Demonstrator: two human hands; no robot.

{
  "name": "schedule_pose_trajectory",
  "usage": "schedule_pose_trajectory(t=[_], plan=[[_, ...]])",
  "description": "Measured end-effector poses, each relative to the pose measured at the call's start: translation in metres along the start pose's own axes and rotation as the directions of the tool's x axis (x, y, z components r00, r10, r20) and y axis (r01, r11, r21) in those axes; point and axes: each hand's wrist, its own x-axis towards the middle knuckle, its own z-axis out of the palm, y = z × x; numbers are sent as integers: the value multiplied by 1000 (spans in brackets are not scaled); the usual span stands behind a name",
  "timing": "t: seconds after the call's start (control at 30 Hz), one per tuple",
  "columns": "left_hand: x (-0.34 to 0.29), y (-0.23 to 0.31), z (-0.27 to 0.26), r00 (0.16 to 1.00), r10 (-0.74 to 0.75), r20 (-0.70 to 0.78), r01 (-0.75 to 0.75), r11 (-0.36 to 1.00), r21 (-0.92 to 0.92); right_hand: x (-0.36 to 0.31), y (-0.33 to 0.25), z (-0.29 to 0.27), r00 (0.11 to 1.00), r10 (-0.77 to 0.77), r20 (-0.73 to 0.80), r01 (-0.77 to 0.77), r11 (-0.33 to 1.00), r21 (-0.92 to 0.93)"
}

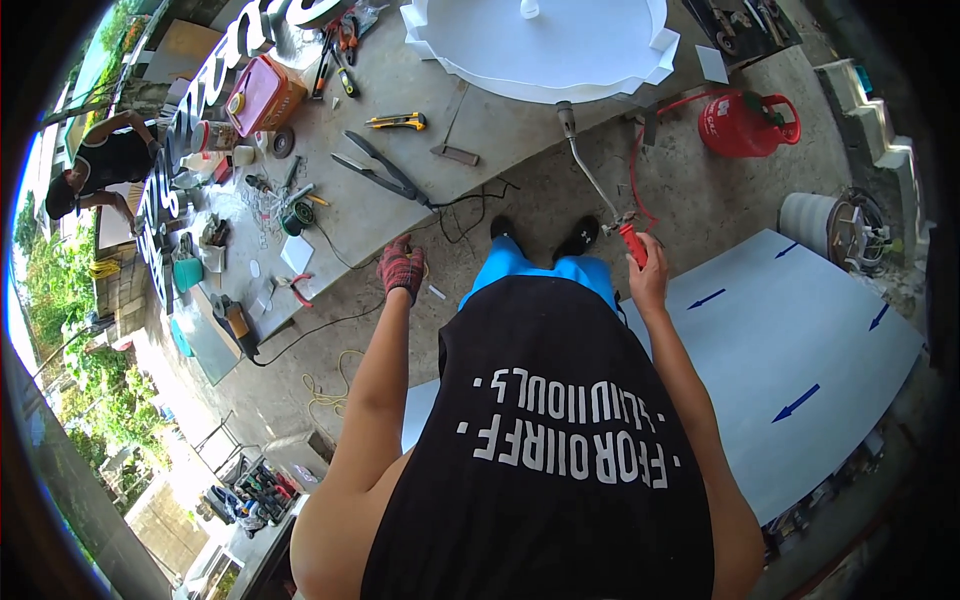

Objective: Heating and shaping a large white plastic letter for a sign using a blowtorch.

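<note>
My right hand (651,268) is bare and wraps the red handle of a gas torch (592,180). Its long metal tube points forward, and the burner head is close to the rim of a large white scalloped dish-like piece (540,50) on the table. A red hose runs from the torch toward a red gas cylinder (745,124) on the floor. My left hand (401,268), in a red and dark knit glove, is at the near table edge with curled fingers. Whatever it may hold is hidden. Closest to it on the table are dark-handled shears (385,170).
On the worktable (400,95) lie a yellow utility knife (398,121), a red-pink container (265,95), an angle grinder (235,322) and red-handled pliers (297,290). Cords cross the floor. A white sheet with blue arrows (800,350) lies at right. Another person (108,163) bends at far left.
</note>
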Motion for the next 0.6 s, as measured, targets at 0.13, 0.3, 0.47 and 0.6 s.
schedule_pose_trajectory(t=[0.13, 0.3, 0.47, 0.6], plan=[[14, -25, -1, 998, 61, -29, -62, 998, -27, -4, -19, 18, 1000, -11, 17, 11, 1000, 15], [31, -45, -10, 998, 59, -30, -59, 998, -20, -8, -41, 42, 999, -33, 7, 33, 999, 18], [60, -83, -8, 999, 45, -23, -47, 998, -48, -9, -64, 66, 999, -33, 5, 33, 999, 38], [73, -95, -14, 999, 39, 8, -39, 999, 6, -9, -77, 86, 998, -58, -11, 59, 998, 14]])
